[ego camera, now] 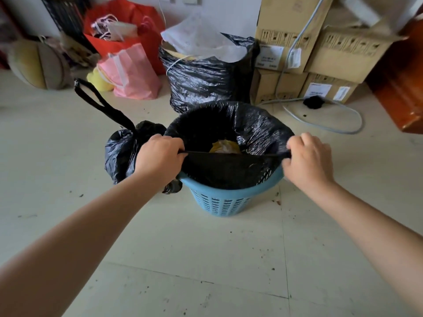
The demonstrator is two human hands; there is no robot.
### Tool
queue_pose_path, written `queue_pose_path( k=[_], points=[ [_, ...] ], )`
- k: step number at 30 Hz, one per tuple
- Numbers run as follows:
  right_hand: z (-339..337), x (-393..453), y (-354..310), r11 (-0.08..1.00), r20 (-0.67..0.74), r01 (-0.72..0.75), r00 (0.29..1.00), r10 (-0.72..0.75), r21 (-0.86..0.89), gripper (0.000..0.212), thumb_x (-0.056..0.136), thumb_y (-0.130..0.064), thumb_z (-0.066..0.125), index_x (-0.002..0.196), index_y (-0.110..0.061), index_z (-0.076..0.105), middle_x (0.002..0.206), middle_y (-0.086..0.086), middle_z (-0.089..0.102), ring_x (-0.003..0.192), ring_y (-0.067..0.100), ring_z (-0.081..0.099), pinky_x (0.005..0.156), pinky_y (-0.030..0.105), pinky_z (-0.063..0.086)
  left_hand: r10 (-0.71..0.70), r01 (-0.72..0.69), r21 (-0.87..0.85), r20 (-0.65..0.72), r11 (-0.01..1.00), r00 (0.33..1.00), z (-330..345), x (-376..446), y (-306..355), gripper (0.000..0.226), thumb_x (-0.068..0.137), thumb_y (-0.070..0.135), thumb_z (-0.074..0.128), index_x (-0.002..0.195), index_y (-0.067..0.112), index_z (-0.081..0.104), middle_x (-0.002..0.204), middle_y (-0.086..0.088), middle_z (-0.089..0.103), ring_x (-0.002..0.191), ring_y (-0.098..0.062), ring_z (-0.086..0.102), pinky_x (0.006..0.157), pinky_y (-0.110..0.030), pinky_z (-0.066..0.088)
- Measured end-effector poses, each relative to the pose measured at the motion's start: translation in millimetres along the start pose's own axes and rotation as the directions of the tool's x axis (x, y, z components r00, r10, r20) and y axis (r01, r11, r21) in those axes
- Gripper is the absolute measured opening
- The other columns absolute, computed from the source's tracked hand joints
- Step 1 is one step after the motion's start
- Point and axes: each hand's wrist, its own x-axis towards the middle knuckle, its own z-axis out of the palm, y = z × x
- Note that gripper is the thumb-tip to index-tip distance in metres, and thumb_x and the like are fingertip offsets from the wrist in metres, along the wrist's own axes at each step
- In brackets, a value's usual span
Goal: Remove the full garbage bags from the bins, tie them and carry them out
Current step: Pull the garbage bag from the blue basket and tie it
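1. blue slotted bin (219, 200) stands on the pale tiled floor (206, 259), lined with a black garbage bag (256, 126) whose mouth is folded over the far rim.
2. inside the bag: crumpled yellow and white waste (225, 146), low down; the rest of the contents are hidden.
3. left hand (160, 156) curled tight on the bag's near edge at the bin's left side; right hand (309, 156) pinching the same edge at the bin's right side. the edge is pulled taut between them, clear of the near rim.
4. tied black bag (121, 152), long loop handle sticking up, touching the bin's left side.
5. behind the bin: a larger black sack (201, 81) stuffed with white sheeting.
6. right of that sack: stacked cardboard boxes (320, 53).
7. far left behind the bin: pink paper bag (132, 72), red bag (128, 26) holding paper bags.
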Motion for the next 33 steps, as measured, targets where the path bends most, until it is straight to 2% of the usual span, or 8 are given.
queue_pose_path(
  k=[8,12,15,17,22,25,28,33],
  points=[
    [-0.2,52.4,30.2,0.900,0.249,-0.431,0.880,0.403,0.068,0.029,0.092,-0.012,0.039,0.112,0.002,0.054,0.119,0.026,0.054,0.102,0.040,0.056,0.072,0.036,0.042,-0.209,0.207,0.031,0.175,0.978,0.962,-9.3,33.7,-3.4,0.028,0.095,0.018,0.042,0.112,0.003,0.059,0.106,-0.012,0.057,0.108,-0.030,0.057,0.074,-0.031,0.043],
    [6.1,90.4,40.2,0.653,0.405,-0.656,0.752,0.521,0.378,0.034,0.095,-0.013,0.031,0.114,0.003,0.053,0.119,0.029,0.059,0.104,0.044,0.060,0.068,0.031,0.055,-0.193,0.190,0.041,0.073,0.981,0.979,-15.5,48.1,-1.5,0.028,0.097,0.012,0.036,0.107,-0.001,0.059,0.118,-0.020,0.055,0.111,-0.036,0.050,0.085,-0.037,0.044],
    [-11.8,114.3,28.3,0.552,0.330,-0.612,0.782,0.528,0.566,0.036,0.094,-0.011,0.032,0.117,0.010,0.052,0.118,0.033,0.055,0.108,0.046,0.056,0.092,0.053,0.047,-0.168,0.167,0.067,0.007,0.984,0.986,-25.1,60.6,-0.4,0.030,0.095,0.014,0.040,0.109,0.000,0.063,0.142,-0.022,0.034,0.136,-0.041,0.025,0.114,-0.045,0.022],
    [-31.9,121.2,11.2,0.538,0.268,-0.494,0.855,0.444,0.683,0.032,0.094,-0.008,0.035,0.110,0.013,0.054,0.106,0.032,0.057,0.099,0.038,0.057,0.082,0.046,0.046,-0.076,0.069,-0.164,-0.040,0.984,0.996,-38.4,65.6,7.2,0.029,0.091,0.007,0.044,0.103,0.001,0.069,0.146,-0.017,0.036,0.141,-0.034,0.022,0.119,-0.038,0.014],
    [-49.1,126.8,-16.0,0.098,0.407,-0.424,0.900,0.155,0.900,0.031,0.083,0.011,0.033,0.063,-0.008,0.046,0.065,0.007,0.048,0.058,0.020,0.058,0.065,0.030,0.047,-0.202,0.117,-0.898,0.032,0.424,0.979,-67.3,65.1,34.1,0.026,0.083,-0.011,0.045,0.080,0.013,0.055,0.078,-0.001,0.057,0.055,-0.004,0.062,0.063,-0.030,0.044],
    [-38.4,139.8,-9.6,0.332,0.592,-0.639,0.769,0.240,0.694,0.035,0.089,-0.019,0.056,0.059,-0.011,0.039,0.055,0.006,0.039,0.035,0.015,0.042,0.047,0.026,0.032,-0.413,0.355,-0.919,0.260,0.172,0.873,-63.4,78.7,25.4,0.021,0.085,0.004,0.061,0.089,0.007,0.041,0.061,-0.005,0.044,0.030,-0.006,0.049,0.045,-0.023,0.048],
    [-25.0,155.5,7.7,0.710,0.702,-0.631,0.658,0.274,0.314,0.041,0.089,-0.023,0.057,0.057,-0.011,0.035,0.050,0.005,0.035,0.033,0.014,0.026,0.038,0.019,0.022,-0.494,0.634,-0.723,0.460,0.274,0.738,-57.1,84.6,7.8,0.029,0.086,0.015,0.063,0.068,0.006,0.043,0.052,-0.006,0.036,0.019,-0.010,0.037,0.039,-0.021,0.033],
    [-32.6,189.7,-3.3,0.637,0.553,-0.526,0.813,0.182,0.563,0.042,0.099,-0.019,0.035,0.062,-0.008,0.051,0.062,0.013,0.053,0.048,0.020,0.043,0.050,0.027,0.033,-0.579,0.502,-0.758,0.206,0.416,0.789,-68.3,99.5,-7.3,0.026,0.088,0.011,0.055,0.063,0.012,0.050,0.071,-0.011,0.051,0.069,-0.022,0.050,0.073,-0.033,0.045]
  ],
)
